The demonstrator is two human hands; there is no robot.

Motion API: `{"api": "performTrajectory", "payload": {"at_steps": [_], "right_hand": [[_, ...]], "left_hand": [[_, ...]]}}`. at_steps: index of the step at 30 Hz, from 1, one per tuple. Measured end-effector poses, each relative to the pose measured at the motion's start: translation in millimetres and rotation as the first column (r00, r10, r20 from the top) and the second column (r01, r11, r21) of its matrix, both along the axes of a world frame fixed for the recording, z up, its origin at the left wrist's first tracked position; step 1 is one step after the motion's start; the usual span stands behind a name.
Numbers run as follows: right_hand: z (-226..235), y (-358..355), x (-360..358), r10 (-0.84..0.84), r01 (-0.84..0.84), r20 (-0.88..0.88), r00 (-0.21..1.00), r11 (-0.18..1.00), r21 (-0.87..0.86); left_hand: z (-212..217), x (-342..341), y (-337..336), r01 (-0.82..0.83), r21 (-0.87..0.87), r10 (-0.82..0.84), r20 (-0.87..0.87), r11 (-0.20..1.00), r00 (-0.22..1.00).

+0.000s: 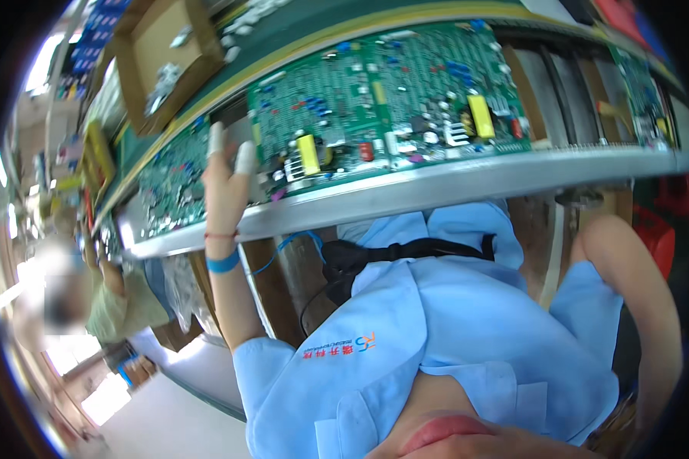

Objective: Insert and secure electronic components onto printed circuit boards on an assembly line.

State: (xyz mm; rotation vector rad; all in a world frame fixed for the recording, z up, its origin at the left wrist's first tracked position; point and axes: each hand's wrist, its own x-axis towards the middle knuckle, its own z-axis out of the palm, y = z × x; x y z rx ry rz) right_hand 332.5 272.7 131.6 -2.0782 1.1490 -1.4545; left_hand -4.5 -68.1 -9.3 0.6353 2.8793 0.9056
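My left hand (pixel 228 183) reaches over the metal rail at the left end of a green circuit board panel (pixel 344 99). Its fingers are stretched out and apart, with white finger cots on two fingertips and a blue band round the wrist. Nothing shows in its grasp; whether it touches the board edge I cannot tell. The panel carries yellow blocks, red and blue parts and white connectors. Left of the hand lies another populated green board (pixel 168 183). My right arm (pixel 631 298) is bent at the right side, and its hand is out of view.
A silver rail (pixel 436 177) runs along the near side of the boards. Another board (pixel 643 99) lies far right. Beyond the line stands an open cardboard box (pixel 164 61) with small packets; white parts (pixel 245 23) lie beside it. Another person (pixel 119 302) works at the left.
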Motion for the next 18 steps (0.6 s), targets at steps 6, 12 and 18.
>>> {"api": "performTrajectory", "payload": {"at_steps": [6, 12, 18], "right_hand": [[21, 22, -28, 0.388, -0.371, -0.014, 0.921, 0.891, 0.260], [-82, 18, -101, -0.137, 0.246, 0.517, 0.845, 0.958, -0.149], [-112, -62, -127, -0.959, 0.913, 0.061, 0.276, 0.281, 0.296]], "left_hand": [[-8, 5, 9, -0.043, 0.271, -0.045, 0.311, 0.962, 0.949], [-8, 8, 10, 0.016, 0.248, -0.090, 0.291, 0.969, 0.952], [-5, 12, 30, 0.109, 0.396, -0.280, 0.405, 0.912, 0.870]]}}
